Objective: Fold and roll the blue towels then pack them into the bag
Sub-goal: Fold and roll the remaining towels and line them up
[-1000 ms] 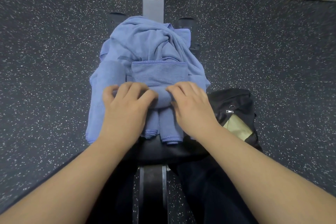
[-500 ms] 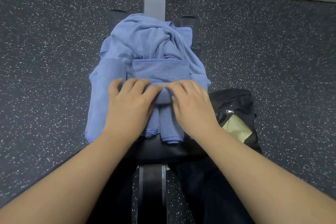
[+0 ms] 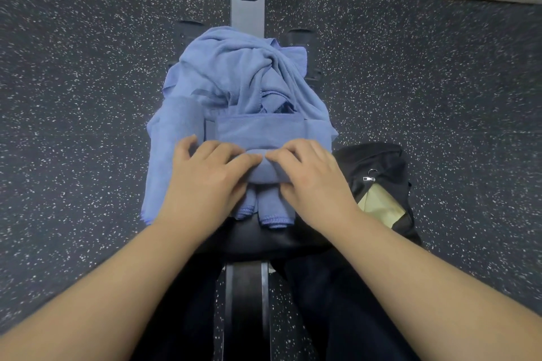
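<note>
A: Hands?
B: Both on the towel roll (image 3: 265, 168). Left hand (image 3: 205, 182) and right hand (image 3: 311, 182) side by side, fingers curled over the top of it, index tips nearly touching at the middle.
A: Roll look?
B: Blue, soft nap, thick tube lying crosswise under the fingers. Two stitched ends (image 3: 265, 214) hang below the grip, toward the person, over the black bench pad (image 3: 264, 239).
A: Past the fingers?
B: Unrolled flat strip (image 3: 258, 132) w/ a straight hem, just beyond the knuckles. Further out, crumpled blue towels (image 3: 234, 70) heaped on the bench.
A: Bag?
B: Black bag (image 3: 378, 173) just right of the right hand, on the floor, zip open, tan inside.
</note>
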